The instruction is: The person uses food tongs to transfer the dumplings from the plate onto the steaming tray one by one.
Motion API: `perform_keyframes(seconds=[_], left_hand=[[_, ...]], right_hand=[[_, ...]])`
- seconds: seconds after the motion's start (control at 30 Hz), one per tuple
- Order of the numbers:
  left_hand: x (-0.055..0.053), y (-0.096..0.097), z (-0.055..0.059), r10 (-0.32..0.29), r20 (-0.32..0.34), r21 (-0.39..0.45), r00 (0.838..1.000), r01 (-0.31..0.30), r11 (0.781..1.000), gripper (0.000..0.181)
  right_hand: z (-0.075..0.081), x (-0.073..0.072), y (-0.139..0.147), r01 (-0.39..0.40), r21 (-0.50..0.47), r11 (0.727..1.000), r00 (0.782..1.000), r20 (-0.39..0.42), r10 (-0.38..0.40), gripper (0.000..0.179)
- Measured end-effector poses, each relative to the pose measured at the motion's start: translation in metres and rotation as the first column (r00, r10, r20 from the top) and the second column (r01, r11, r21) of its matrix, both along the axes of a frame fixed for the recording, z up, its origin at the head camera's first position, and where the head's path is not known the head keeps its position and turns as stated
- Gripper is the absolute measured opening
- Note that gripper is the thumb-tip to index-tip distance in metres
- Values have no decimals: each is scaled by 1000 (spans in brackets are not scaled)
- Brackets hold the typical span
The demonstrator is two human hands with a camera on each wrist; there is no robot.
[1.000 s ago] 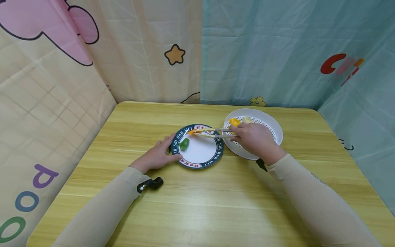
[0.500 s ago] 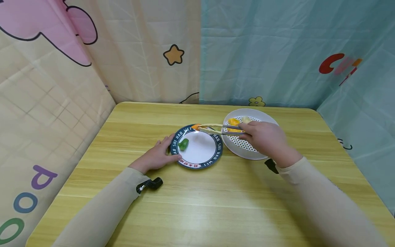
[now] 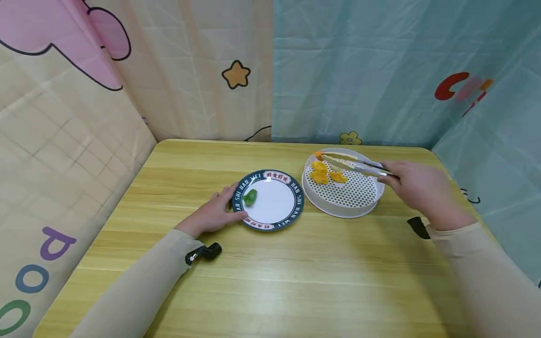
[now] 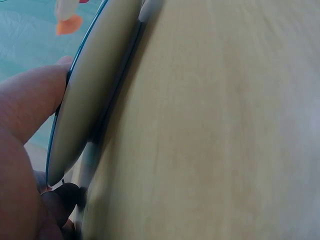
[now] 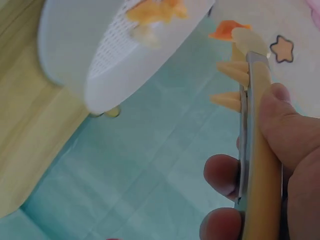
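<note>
My left hand [image 3: 212, 213] holds the left rim of a white plate with a dark blue lettered border [image 3: 270, 225]. The left wrist view shows its thumb over the edge of the plate [image 4: 92, 95] and fingertips near the lower rim. A small green piece [image 3: 250, 197], resembling bell pepper, lies on the plate's left side. At the right, my right hand [image 3: 416, 190] grips metal tongs with pale tips [image 3: 365, 168]. An orange piece [image 3: 318, 155] sits at the tong tips, over the far left rim of a white perforated basket [image 3: 338, 210].
Several yellow-orange pieces [image 3: 319, 177] lie in the basket, towards its left. A pale cream piece [image 5: 145, 37] shows there in the right wrist view. Plate and basket stand side by side on the wooden table [image 3: 270, 272]. Printed curtains [image 3: 359, 70] hang close behind the table.
My right hand has moved right with the tongs, carrying the orange piece from the plate to over the basket's far left side. My left hand and the plate have stayed put.
</note>
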State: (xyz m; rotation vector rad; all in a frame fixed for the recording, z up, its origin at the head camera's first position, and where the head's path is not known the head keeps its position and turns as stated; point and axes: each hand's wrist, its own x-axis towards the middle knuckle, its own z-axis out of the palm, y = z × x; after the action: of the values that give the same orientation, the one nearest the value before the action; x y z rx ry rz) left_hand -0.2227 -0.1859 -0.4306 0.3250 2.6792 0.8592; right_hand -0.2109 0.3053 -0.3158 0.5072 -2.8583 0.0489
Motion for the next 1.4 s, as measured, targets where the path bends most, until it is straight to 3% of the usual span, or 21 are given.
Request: perform_keyframes(seconds=[0.17,0.4,0.83,1.03,1.4], left_hand=[[-1,0,0,1,2,1,1000,-1,1000,110],[-1,-1,0,2,7,-12,1000,-2,1000,110],[0,-1,0,-2,1,-7,1000,2,1000,110],[0,-1,-1,-5,-6,-4,1000,5,1000,110],[1,0,2,-4,0,-5,1000,4,1000,109]], right_hand=[[-1,1,31,64,-2,998,994,90,-64,18],[-5,3,53,85,82,993,983,157,-97,24],[2,0,57,80,183,980,960,250,-125,21],[7,-3,55,96,200,975,943,295,-153,26],[8,-8,55,134,217,967,933,302,-198,57]])
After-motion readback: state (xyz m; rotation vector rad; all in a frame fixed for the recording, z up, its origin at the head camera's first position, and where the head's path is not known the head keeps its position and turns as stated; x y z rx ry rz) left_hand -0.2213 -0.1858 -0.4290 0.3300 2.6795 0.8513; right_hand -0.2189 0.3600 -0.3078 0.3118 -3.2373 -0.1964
